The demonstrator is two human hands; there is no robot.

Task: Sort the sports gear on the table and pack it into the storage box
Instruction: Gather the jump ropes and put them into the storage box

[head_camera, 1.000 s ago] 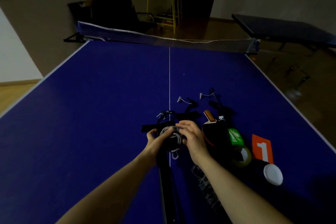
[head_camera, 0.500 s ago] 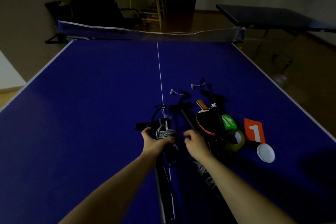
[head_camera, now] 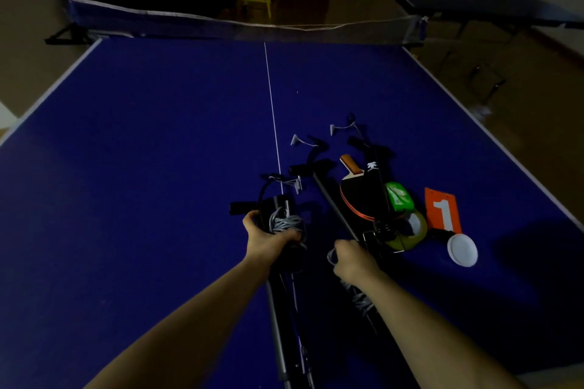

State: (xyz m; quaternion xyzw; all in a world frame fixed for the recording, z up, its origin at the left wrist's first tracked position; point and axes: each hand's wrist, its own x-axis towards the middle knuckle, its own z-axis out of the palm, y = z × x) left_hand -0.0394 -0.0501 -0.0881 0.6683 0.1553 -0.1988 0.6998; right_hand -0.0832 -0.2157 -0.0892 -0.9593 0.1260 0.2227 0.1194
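Two hands | left hand [head_camera: 267, 238] grips cord-wrapped post [head_camera: 282, 221] | right hand [head_camera: 352, 257] pinches cord [head_camera: 331, 254]

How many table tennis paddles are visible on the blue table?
1: a black-rubbered table tennis paddle with wooden handle lies right of the white centre line, beside the green packet. Others may hide in the dark tangle.

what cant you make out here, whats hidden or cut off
Head view, dim light:
- Storage box: not in the frame at all.
- Right hand: its fingers curl away from the camera, so what they grip is unclear.
- Black poles: near ends cut off by the bottom edge.
- Paddle: partly covered by a black strap.
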